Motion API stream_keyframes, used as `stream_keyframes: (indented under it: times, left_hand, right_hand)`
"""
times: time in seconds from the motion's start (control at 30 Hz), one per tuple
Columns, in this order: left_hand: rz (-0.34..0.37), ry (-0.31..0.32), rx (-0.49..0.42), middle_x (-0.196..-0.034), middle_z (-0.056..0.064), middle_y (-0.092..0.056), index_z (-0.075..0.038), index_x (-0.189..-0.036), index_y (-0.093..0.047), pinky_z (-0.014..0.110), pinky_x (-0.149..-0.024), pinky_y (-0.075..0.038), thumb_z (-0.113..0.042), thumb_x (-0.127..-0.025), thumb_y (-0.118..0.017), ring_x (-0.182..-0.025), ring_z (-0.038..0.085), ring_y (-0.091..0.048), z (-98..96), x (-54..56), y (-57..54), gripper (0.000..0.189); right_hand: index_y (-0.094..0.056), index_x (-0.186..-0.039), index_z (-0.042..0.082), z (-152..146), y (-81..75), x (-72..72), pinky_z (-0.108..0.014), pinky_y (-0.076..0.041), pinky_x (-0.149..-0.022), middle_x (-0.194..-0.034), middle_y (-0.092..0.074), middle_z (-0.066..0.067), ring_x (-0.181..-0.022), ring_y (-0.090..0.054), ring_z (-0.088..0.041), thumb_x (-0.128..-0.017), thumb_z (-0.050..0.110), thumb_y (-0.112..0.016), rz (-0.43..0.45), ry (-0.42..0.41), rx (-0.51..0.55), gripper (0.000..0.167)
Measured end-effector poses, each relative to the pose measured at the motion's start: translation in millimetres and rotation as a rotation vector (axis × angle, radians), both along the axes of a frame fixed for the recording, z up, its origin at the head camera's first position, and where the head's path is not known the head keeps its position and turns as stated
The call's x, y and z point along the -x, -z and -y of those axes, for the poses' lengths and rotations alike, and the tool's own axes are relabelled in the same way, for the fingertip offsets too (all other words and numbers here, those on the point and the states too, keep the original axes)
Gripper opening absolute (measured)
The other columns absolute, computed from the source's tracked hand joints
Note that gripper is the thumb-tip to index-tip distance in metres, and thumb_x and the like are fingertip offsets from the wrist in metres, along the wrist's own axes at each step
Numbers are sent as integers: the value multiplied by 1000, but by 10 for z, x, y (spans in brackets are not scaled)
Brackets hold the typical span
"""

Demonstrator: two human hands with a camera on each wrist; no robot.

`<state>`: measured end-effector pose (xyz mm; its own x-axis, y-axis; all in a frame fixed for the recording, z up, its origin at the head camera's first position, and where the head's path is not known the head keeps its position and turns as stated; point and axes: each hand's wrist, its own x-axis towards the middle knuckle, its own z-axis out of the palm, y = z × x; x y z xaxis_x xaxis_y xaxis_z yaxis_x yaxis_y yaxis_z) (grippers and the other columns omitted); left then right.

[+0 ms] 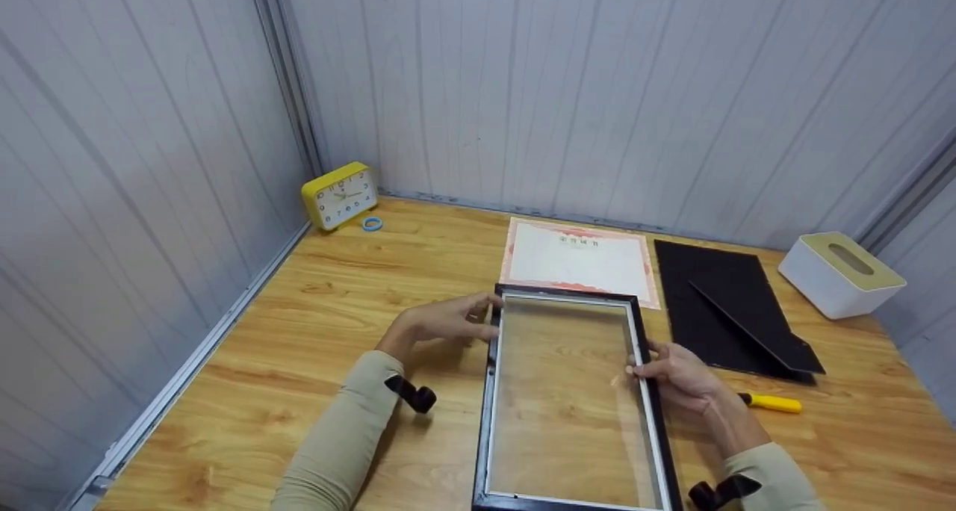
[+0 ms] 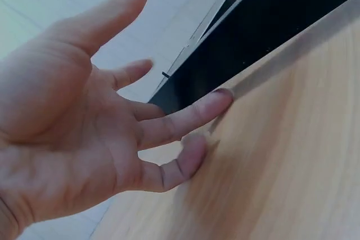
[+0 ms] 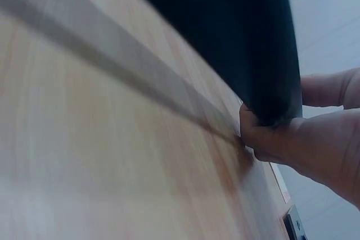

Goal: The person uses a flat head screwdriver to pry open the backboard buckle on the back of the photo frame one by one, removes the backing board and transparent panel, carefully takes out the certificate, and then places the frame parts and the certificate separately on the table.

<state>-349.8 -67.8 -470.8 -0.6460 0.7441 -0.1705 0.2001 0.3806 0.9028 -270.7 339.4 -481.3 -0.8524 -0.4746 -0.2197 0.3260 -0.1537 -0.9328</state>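
Note:
A black picture frame point(image 1: 485, 421) with a silver inner edge and a clear pane point(image 1: 567, 399) lies in front of me, long side pointing away. My right hand point(image 1: 683, 376) grips its right side, thumb over the edge and fingers beneath. In the right wrist view, that hand point(image 3: 315, 139) holds the dark side point(image 3: 242, 37) up off the table. At the frame's upper left side is my left hand point(image 1: 452, 320). The left wrist view shows this hand point(image 2: 73, 122) with spread, loosely bent fingers, some tips at the frame's side point(image 2: 253, 37); the thumb stands apart.
A red-bordered certificate point(image 1: 579, 253) lies behind the frame. To the right are a black backing board point(image 1: 717, 279) with a raised flap, a yellow-handled screwdriver-like tool point(image 1: 773, 403) and a tissue box point(image 1: 836, 287). A yellow clock point(image 1: 343, 197) and blue ring point(image 1: 372, 224) are far left.

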Motion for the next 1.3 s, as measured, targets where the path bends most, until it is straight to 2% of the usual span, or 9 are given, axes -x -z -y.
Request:
stream_keyframes:
  times: [0.13,0.33,0.5,0.6,0.73,1.0,1.07,1.13,1.3]
  left_hand:
    - [-57,14,28,-94,4,-56,-13,-119,-66,32,-69,-40,-41,-99,-62,-79,21,-48,-100,-47,-35,35]
    - [-143,-90,117,-94,-1,-65,-13,-97,-71,31,-76,-44,-26,-96,-71,-85,14,-53,-258,-150,-78,13]
    - [-148,-110,161,-94,1,-65,-12,-97,-68,31,-75,-45,-22,-97,-70,-84,16,-55,-297,-185,-76,10]
    - [-159,-104,169,-93,1,-65,-12,-97,-66,31,-74,-45,-21,-97,-68,-84,15,-56,-311,-193,-73,9]
    - [-173,-105,167,-91,1,-65,-11,-96,-66,31,-73,-45,-19,-98,-68,-82,15,-55,-343,-192,-71,8]
    - [-349,-244,244,-123,14,-55,-7,-119,-69,42,-90,-44,-23,-94,-72,-112,27,-46,-464,-322,-330,29]
    - [-305,-255,181,-122,15,-59,-5,-131,-64,43,-88,-49,-20,-95,-71,-110,29,-53,-481,-358,-387,40]
    - [-183,-229,83,-112,17,-67,-3,-146,-50,41,-80,-56,-15,-96,-70,-98,33,-64,-492,-378,-408,55]
    - [201,-114,-102,-120,26,-67,-21,-159,18,41,-69,-60,1,-97,-63,-87,37,-72,-514,-423,-388,103]
  right_hand:
    - [-7,-141,-11,19,12,-5,-31,-54,-82,-99,-58,-8,-88,-66,-18,-93,-16,-50,-21,17,-30,64]
    - [2,-152,-11,87,-1,-49,-29,-55,-84,-117,-56,-24,-92,-65,-17,-94,-13,-54,-91,83,-146,80]
    - [-25,-150,-16,85,-28,-77,-26,-51,-83,-126,-54,-28,-105,-57,-25,-98,2,-61,-304,83,-516,65]
    - [-36,-148,-13,62,-44,-88,-27,-47,-81,-118,-58,-23,-102,-52,-27,-97,9,-66,-389,73,-693,63]
    - [-48,-138,-11,38,-60,-83,-27,-42,-69,-94,-53,-11,-86,-49,-25,-95,11,-70,-416,62,-763,53]
    - [-24,-154,-9,40,-92,-56,-26,-40,-60,-83,-50,-8,-72,-47,-20,-91,7,-74,-500,56,-805,82]
    - [-17,-156,-7,42,-95,-51,-26,-42,-60,-82,-53,-9,-71,-49,-20,-90,6,-75,-524,53,-815,88]
    - [-17,-157,-6,42,-93,-49,-26,-42,-60,-81,-53,-9,-69,-48,-19,-90,5,-75,-532,59,-822,89]
    - [-18,-158,-3,35,-76,-54,-26,-42,-60,-80,-52,-8,-68,-47,-19,-89,6,-76,-521,63,-830,90]
